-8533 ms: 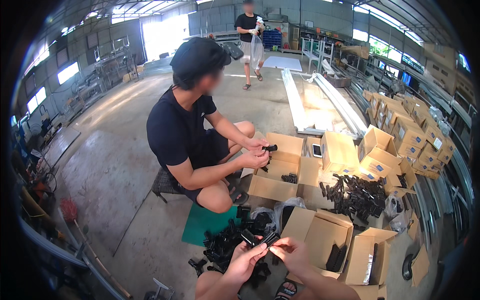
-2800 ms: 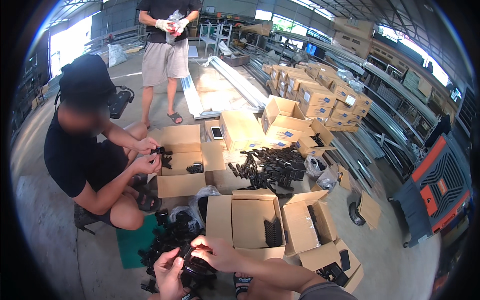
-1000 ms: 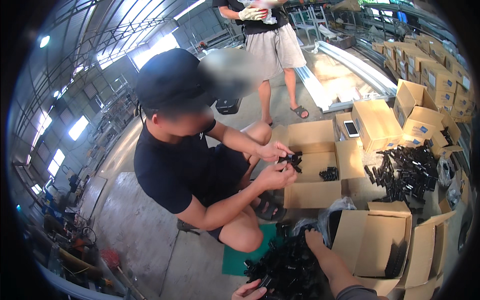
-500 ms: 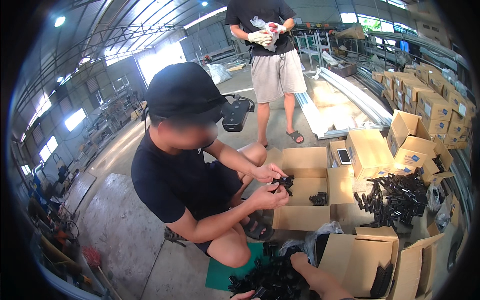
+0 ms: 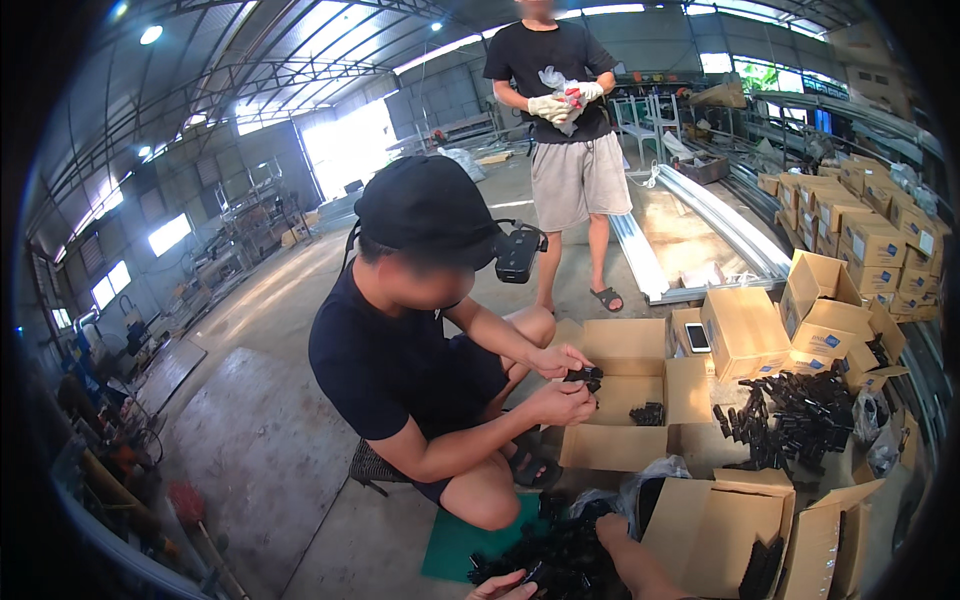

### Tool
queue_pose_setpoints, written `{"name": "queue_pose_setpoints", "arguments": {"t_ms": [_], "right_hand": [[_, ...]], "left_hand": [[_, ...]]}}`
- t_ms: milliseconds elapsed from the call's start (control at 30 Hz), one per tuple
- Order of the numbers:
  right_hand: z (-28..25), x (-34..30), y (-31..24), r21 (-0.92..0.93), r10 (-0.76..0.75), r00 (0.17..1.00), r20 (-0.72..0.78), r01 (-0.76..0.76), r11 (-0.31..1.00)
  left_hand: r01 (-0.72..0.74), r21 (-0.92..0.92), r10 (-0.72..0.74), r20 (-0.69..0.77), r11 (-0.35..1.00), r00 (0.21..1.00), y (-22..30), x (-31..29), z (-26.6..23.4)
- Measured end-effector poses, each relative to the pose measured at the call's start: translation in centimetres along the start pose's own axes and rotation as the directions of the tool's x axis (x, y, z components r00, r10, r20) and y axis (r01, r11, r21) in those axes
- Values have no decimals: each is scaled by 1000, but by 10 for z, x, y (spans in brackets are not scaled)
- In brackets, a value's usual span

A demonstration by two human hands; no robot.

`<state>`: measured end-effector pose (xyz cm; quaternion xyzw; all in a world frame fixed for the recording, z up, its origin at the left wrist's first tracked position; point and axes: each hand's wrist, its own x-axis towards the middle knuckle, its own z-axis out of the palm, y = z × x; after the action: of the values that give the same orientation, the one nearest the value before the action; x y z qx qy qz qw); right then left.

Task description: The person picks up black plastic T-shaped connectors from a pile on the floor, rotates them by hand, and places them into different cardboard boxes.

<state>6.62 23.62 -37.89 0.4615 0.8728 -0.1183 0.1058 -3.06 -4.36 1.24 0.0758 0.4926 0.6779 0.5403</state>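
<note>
At the lower edge my left hand point(image 5: 505, 586) is closed on a small black plastic part point(image 5: 535, 573). My right hand point(image 5: 612, 528) reaches to the right side of a heap of black plastic parts point(image 5: 545, 555), fingers curled downward; what they hold is hidden among the dark pieces. The heap lies partly on a green mat point(image 5: 458, 540). Just right of my right hand stands an open cardboard box point(image 5: 685, 520), with a row of black parts point(image 5: 762, 568) inside. Clear plastic bags point(image 5: 650, 478) lie behind the heap.
A co-worker point(image 5: 400, 350) sits opposite on a low stool, handling black parts over an open carton point(image 5: 615, 450). Another person point(image 5: 570, 130) stands behind in gloves. Right are a bigger heap of black parts point(image 5: 800, 415), a phone point(image 5: 697, 338) and stacked cartons point(image 5: 870, 240).
The whole view has shifted, so the scene sits further right and lower. My left hand with the black part shows more at the lower edge. My right hand stays by the heap.
</note>
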Motion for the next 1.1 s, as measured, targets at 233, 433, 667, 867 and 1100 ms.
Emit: {"name": "queue_pose_setpoints", "arguments": {"t_ms": [233, 433, 667, 867, 1100], "right_hand": [[-18, -15, 1, 133, -49, 987, -151, 69, 989], [-139, -78, -6, 423, -152, 949, -276, 262, 867], [-308, -253, -56, 753, 6, 853, -522, 457, 474], [-328, -334, -77, 554, -31, 738, -674, 533, 639], [-317, -349, -87, 253, -222, 521, -824, 690, 678]], "left_hand": [[-2, -19, 1, -44, 1000, 999, -2, 3, -5], [-67, -151, 54, -88, 986, 995, -14, 4, -2], [106, -327, -82, 85, 939, 993, -21, 6, -12], [236, -493, -124, 249, 837, 960, -35, -2, 10], [295, -479, -144, 326, 827, 934, -31, -30, 12]]}}
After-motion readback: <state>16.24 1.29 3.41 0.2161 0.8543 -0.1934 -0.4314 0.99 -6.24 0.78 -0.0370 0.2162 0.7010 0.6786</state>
